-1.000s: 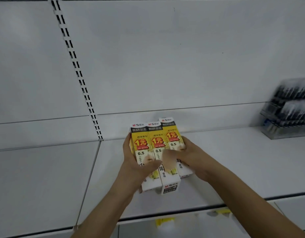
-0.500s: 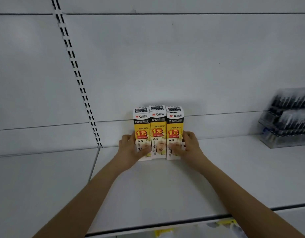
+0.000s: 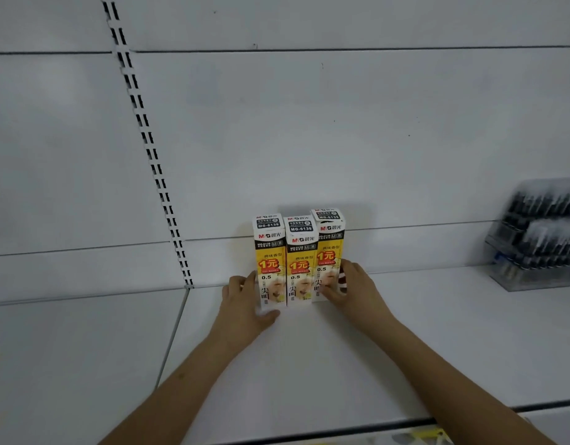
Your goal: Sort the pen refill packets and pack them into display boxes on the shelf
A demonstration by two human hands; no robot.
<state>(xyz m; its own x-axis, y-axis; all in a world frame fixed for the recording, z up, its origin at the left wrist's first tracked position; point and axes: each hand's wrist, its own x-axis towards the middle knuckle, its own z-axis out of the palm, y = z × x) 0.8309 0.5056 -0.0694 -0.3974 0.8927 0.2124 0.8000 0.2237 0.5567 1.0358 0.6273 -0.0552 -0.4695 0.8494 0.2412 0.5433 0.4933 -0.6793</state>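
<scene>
Three yellow refill boxes upright, side by side on white shelf, backs near rear wall. Left hand flat against left box, fingers relaxed. Right hand grips right box, thumb across front. Clear pen rack far right.

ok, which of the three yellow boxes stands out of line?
The rightmost box, held by the right hand: its top stands higher than the other two.
</scene>
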